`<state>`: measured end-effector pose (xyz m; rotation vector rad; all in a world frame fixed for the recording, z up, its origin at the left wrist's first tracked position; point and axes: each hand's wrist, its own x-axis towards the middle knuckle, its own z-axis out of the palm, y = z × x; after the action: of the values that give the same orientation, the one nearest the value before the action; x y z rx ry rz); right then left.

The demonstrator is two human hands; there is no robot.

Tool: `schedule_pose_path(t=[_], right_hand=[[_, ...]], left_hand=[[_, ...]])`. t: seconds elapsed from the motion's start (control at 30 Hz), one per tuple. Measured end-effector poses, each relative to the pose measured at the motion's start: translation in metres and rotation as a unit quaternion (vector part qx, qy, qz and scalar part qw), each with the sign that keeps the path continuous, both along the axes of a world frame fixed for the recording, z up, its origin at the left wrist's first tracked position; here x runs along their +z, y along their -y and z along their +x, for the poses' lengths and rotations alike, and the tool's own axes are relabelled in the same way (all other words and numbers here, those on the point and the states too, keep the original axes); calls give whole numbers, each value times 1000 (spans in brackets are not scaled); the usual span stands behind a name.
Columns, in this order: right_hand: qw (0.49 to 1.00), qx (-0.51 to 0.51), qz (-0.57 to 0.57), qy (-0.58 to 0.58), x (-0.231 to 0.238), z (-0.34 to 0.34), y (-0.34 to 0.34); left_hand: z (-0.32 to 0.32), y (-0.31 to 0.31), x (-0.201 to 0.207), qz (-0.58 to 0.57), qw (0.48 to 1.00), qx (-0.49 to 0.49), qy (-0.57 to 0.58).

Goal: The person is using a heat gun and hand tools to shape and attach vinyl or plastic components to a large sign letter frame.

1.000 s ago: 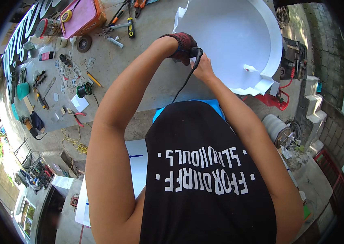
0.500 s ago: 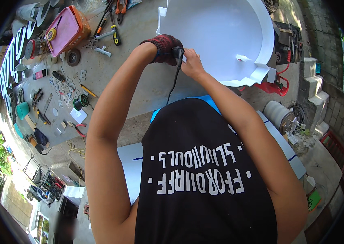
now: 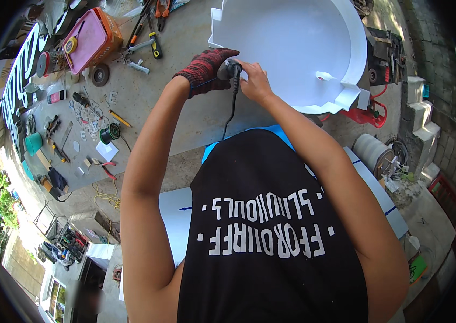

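Observation:
A corded power tool (image 3: 227, 69) with a grey rounded body is seen end-on, and its black cord drops toward my shirt. My left hand (image 3: 203, 70), in a red and black knit glove, curves round this body with its fingers reaching over the top. Bare and bent, the fingers of my right hand (image 3: 256, 82) close on the tool's cord end from the other side. The tool's working end is hidden. Just beyond my hands lies a large white round shell (image 3: 298, 48) with a raised, notched rim; a small white piece (image 3: 324, 76) rests inside it.
On the grey table (image 3: 158, 116) to the left are an orange basket (image 3: 110, 40) with a pink lid, a screwdriver (image 3: 155, 46), pliers (image 3: 108, 171), a wire spool (image 3: 110, 133) and small cut letters (image 3: 85, 118). A red tank (image 3: 365, 116) and a grey drum (image 3: 370, 152) stand right.
My gloved left hand has shifted slightly left and its fingers have straightened over the tool, baring more of the grey body. My right hand stays beside the tool. The view has shifted slightly.

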<state>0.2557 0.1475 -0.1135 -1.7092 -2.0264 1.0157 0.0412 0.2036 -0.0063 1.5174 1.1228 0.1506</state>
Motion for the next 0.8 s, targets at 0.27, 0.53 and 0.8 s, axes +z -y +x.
schedule_pose_path(t=[0.27, 0.53, 0.8], right_hand=[[1000, 7, -23, 0, 2, -1, -3], [1000, 12, 9, -26, -1, 6, 0], [999, -7, -28, -29, 12, 1, -4]], left_hand=[[-31, -23, -20, 332, 927, -50, -167], [8, -43, -38, 350, 884, -244, -189], [10, -58, -68, 276, 906, -290, -136]])
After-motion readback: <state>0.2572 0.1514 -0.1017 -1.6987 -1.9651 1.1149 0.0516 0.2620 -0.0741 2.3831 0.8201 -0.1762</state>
